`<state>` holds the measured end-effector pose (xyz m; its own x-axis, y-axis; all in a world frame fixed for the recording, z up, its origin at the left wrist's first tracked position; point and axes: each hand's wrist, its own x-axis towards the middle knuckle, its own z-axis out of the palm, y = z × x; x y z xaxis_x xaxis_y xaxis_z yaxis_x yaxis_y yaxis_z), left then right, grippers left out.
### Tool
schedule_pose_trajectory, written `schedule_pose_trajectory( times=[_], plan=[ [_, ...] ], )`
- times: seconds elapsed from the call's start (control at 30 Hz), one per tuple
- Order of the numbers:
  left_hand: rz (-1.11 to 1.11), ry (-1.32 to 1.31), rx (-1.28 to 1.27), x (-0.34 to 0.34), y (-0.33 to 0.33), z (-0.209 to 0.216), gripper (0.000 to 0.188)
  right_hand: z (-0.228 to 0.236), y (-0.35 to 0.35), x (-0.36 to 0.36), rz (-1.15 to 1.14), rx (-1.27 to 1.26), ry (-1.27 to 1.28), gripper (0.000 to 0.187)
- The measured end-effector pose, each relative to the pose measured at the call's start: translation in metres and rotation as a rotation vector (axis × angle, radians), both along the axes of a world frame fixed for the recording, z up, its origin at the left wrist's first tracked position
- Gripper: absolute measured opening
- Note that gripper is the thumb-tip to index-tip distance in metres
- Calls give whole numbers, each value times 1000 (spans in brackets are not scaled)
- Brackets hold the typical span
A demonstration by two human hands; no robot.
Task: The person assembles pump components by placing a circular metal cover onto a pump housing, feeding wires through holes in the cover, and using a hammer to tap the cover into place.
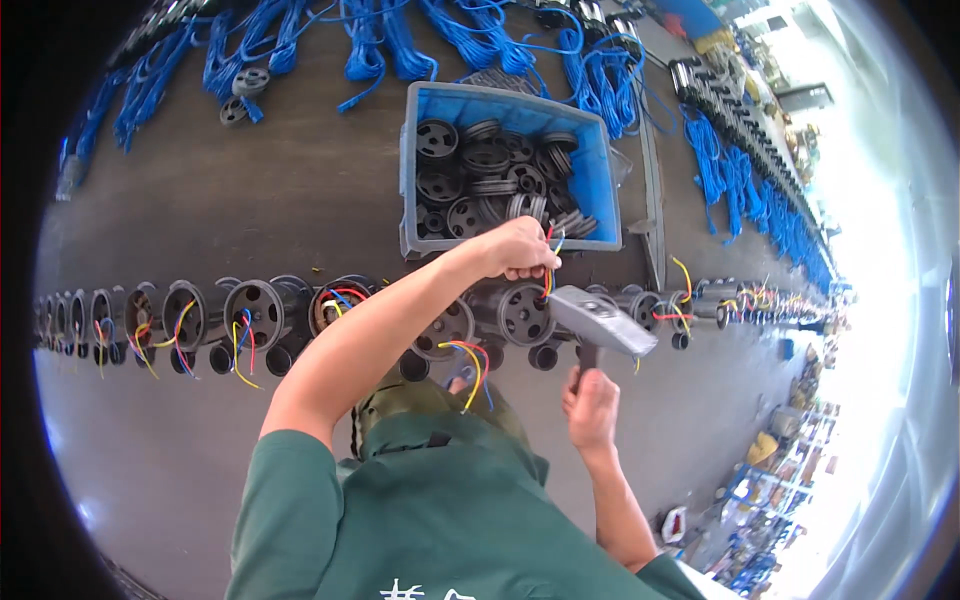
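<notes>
My left hand [520, 248] is closed on a few thin coloured wires [548, 284], pulling them up from a round black motor housing [524, 316] with a slotted end. In my right hand [592, 405] is a hammer, gripped by its short dark handle. The broad grey hammer head [604, 320] is raised beside that housing, over its right-hand neighbour, which it partly hides. Just beyond my left hand stands a blue plastic bin [409, 190] filled with dark slotted pulley wheels [485, 156]. Yellow, red and blue wires [470, 365] dangle from the housing on the left.
A long row of similar housings [254, 315] with loose wires runs left to right before me. Bundled blue cords [362, 45] lie along the far side of the dark bench. Two grey pulleys [250, 82] rest at far left. Stocked shelves [770, 490] stand at right.
</notes>
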<state>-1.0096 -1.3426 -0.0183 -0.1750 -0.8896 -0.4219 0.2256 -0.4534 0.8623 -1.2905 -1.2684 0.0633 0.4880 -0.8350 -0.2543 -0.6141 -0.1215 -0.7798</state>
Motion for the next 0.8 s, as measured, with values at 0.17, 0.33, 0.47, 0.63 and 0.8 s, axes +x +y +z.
schedule_pose_trajectory(
  times=[0.17, 0.33, 0.47, 0.63, 0.8],
  plan=[
    [58, -142, 22, 0, 9, 17, 24, -21, -27, 1, 107, 132, 113, 53],
    [167, -219, 69, -14, 20, 35, 24, 6, -52, -12, 317, 34, 96, 57],
    [227, -368, 179, -23, 28, 53, 22, -43, -61, -18, 412, -121, 122, 55],
    [428, -544, 205, -53, 51, 62, 24, 3, -106, -29, 562, 294, 17, 53],
    [893, -928, -96, -162, 90, 75, 18, 54, -128, -102, 385, 236, -174, 35]
  ],
)
